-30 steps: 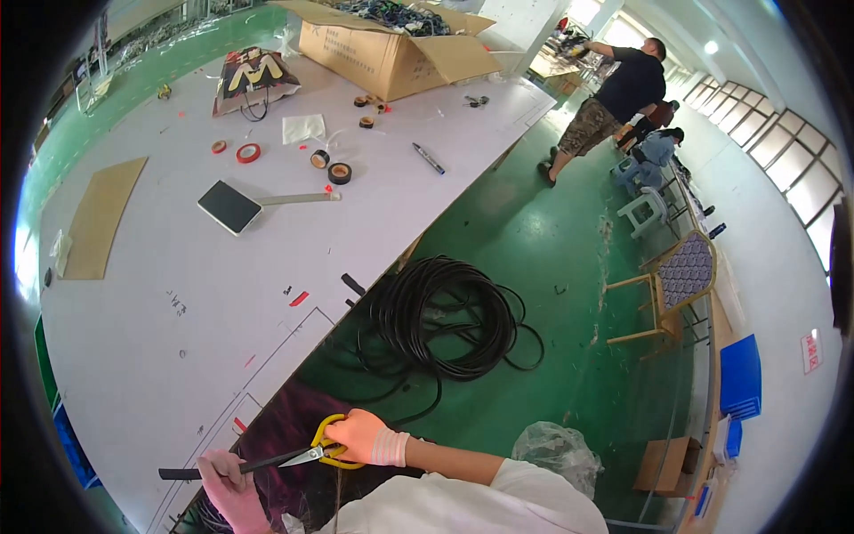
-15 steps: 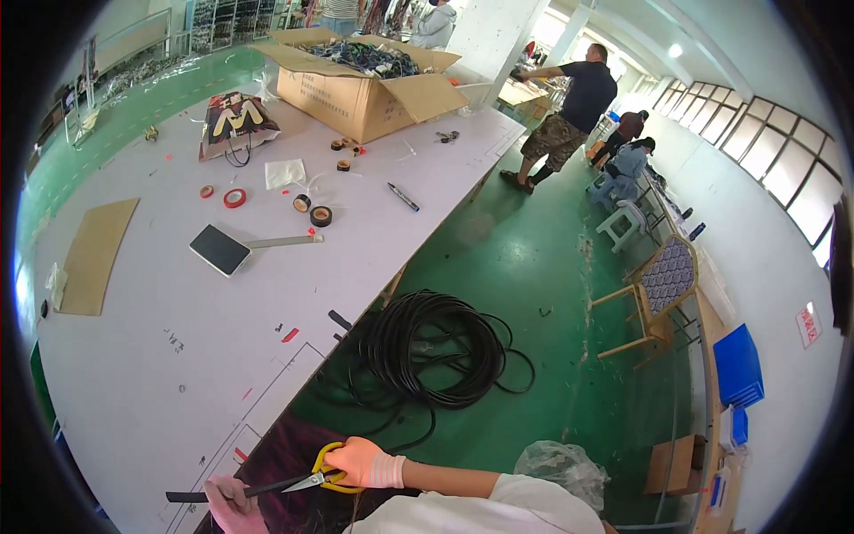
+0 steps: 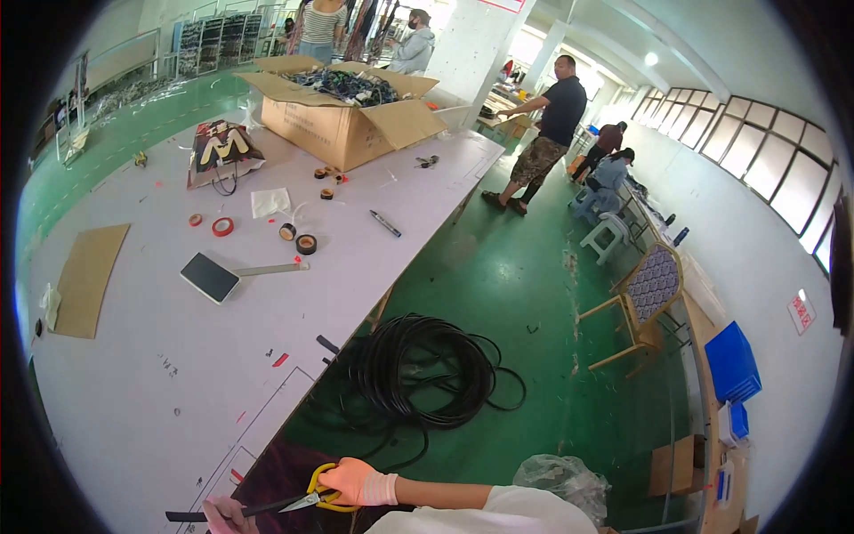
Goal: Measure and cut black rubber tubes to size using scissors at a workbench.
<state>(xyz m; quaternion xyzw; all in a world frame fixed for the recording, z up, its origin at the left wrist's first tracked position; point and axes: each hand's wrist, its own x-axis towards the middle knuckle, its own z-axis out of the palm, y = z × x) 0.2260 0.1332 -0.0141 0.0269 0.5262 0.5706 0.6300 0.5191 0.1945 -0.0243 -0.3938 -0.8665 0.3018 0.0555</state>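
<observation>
At the table's near edge, my left hand (image 3: 229,516), in a pale pink glove, closes round a length of black cable or tubing (image 3: 185,516). One end sticks out to the left; the other runs right toward the scissors. My right hand (image 3: 358,483), in an orange-pink glove, grips yellow-handled scissors (image 3: 322,474). Their silver blades point left and lie close against the black length; whether they touch it I cannot tell. A dark cloth (image 3: 283,458) lies beneath. On the floor sits a big coil of black cable or tubing (image 3: 425,374).
The white table (image 3: 133,427) carries a phone (image 3: 211,278), a metal ruler (image 3: 267,270), tape rolls (image 3: 222,227), a marker (image 3: 385,223), a cardboard sheet (image 3: 87,280) and an open carton (image 3: 311,133) of wires. A person in dark clothes (image 3: 562,107) stands beyond. A chair (image 3: 652,285) is at right.
The view has tilted slightly, so the table and coil sit a little differently in the picture. Both hands keep their grips. The standing person has turned, with an arm still reaching left.
</observation>
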